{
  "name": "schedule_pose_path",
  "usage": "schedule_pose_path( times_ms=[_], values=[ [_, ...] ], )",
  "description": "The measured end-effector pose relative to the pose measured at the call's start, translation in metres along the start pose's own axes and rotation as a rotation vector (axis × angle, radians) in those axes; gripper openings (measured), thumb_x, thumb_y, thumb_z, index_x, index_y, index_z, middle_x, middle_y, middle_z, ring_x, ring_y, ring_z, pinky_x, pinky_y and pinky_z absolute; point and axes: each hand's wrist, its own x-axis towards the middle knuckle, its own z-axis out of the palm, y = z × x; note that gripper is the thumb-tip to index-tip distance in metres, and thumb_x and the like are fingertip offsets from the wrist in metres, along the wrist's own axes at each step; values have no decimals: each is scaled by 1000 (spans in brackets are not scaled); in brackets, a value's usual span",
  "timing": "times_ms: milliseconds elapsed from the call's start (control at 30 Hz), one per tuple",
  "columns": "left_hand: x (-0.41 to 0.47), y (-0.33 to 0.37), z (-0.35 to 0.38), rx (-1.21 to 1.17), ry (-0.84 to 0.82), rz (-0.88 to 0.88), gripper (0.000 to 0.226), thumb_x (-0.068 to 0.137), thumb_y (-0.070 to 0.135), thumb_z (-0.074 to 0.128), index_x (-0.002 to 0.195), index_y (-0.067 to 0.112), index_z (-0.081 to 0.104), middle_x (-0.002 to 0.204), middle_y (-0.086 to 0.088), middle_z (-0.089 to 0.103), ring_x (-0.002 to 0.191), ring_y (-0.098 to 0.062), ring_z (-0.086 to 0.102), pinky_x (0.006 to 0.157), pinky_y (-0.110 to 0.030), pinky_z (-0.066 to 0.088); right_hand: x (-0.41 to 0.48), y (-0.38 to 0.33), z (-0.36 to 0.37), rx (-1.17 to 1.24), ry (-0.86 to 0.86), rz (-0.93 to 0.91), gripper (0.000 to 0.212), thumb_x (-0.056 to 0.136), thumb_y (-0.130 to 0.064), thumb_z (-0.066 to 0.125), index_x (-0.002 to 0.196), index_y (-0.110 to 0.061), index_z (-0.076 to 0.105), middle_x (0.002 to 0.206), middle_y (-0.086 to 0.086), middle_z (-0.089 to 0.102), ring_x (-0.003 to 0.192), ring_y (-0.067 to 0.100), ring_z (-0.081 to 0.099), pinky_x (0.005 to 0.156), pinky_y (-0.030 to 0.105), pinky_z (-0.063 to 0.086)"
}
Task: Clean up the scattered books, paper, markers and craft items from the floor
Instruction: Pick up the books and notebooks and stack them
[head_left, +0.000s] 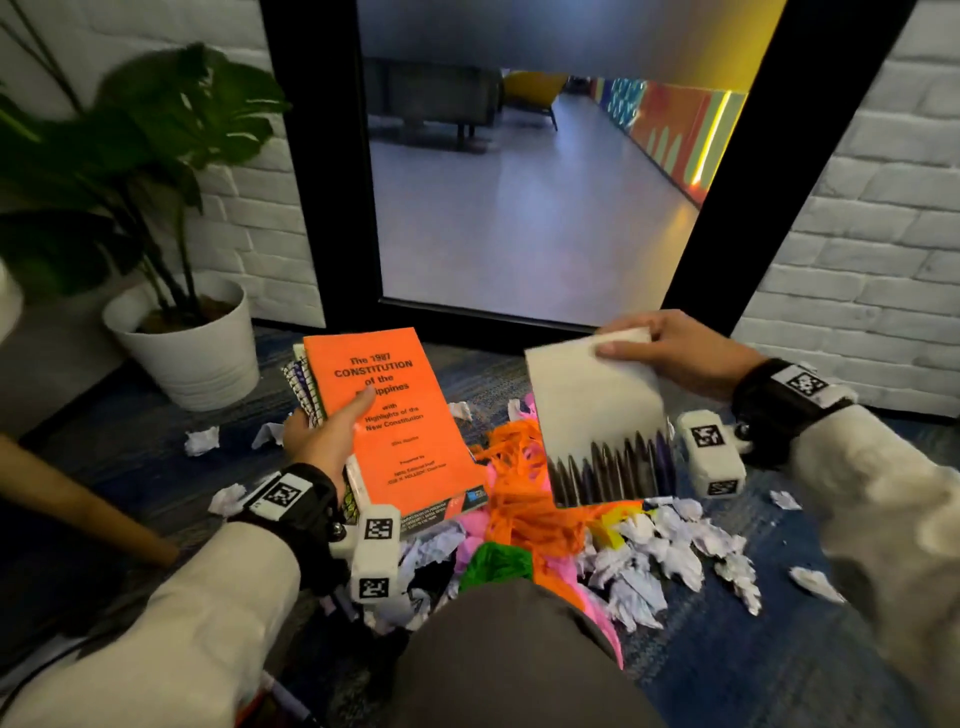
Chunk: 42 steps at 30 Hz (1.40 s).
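On the blue carpeted floor (779, 597), at six o'clock from the dark-framed glass panel, crumpled paper (654, 561), orange strands (524, 493) and pink and green craft scraps are lying in a heap, waiting to be gathered. The left hand (324, 436), at nine o'clock of the heap, is gripping a stack topped by an orange book (395, 415), thumb pressing on the cover and fingers curling underneath. The right hand (670, 358), at two o'clock, is pinching a flat white pack (597, 415) by its top corner, thumb in front and fingers behind. The stack is looking risky: the patterned notebooks (304, 387) beneath are fanning out, and, held near one edge only, they are likely to slide free if more gets added. The pack is dangling from a corner pinch, so a quick swing could drop it into the strands. The person's knee (519, 649) is covering the near side of the heap, hiding whatever is lying there. How many books are sitting under the orange one cannot be told. The pack's dark pointed shapes are blurring, so real markers or a printed picture are both possible, and no loose marker is showing clearly.
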Motion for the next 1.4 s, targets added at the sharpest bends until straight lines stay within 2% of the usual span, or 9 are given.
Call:
schedule_pose_path(
  times_ms=[100,200,300,433,567,733,900,1167,1400],
  values=[
    [-6,13,-7,-29,5,47,56,72,24,87,122,20,62,107,-8,73,91,-27,71,69,-36,56,23,-41,17,453,76,-28,17,94,-19,61,107,-11,68,87,6,76,70,14,71,67,26,60],
    [-16,24,-11,-89,-60,73,52,70,24,89,117,20,69,108,-11,75,94,-32,73,83,-52,58,46,-61,52,651,-15,127,24,93,-30,62,106,-11,69,94,11,76,75,20,74,72,37,61],
    [-30,39,-15,-119,-156,82,44,74,25,86,115,18,72,107,-12,75,97,-32,73,91,-57,54,68,-67,97,597,-50,184,28,89,-31,69,103,-7,69,93,15,75,72,24,73,68,38,60],
    [-48,53,-19,-112,-124,128,44,76,30,84,117,21,70,105,-9,76,95,-28,74,85,-46,57,81,-79,148,578,-114,129,23,93,-27,66,98,-5,70,85,11,76,68,21,73,62,31,59],
    [-68,64,-23,-92,-44,131,65,56,54,90,111,26,69,102,-2,77,94,-23,74,90,-44,57,87,-92,184,517,-259,33,35,98,-35,56,102,-3,71,102,21,73,86,32,71,81,40,57],
    [-84,73,-35,-69,-55,172,64,62,17,93,119,19,65,99,-1,78,93,-21,74,86,-42,59,81,-111,213,507,-183,-14,36,95,-36,60,97,-1,69,97,23,73,81,34,71,75,41,57],
    [-98,111,-57,-1,-47,338,71,56,23,94,121,24,63,106,1,76,99,-21,73,93,-47,56,71,-153,214,647,-375,-5,32,93,-42,59,105,-12,66,91,10,77,74,21,75,58,31,59],
    [-144,190,-107,140,73,687,65,65,21,92,121,25,60,107,3,75,97,-15,73,90,-43,58,57,-243,238,652,-586,-376,41,100,-27,51,137,-11,51,131,11,64,117,28,63,98,41,53],
    [-186,244,-177,247,149,868,69,69,22,89,128,23,54,112,2,72,100,-15,72,90,-44,58,36,-319,297,691,-432,-639,46,93,-27,60,133,-7,52,125,8,68,111,27,67,89,37,56]
  ],
)
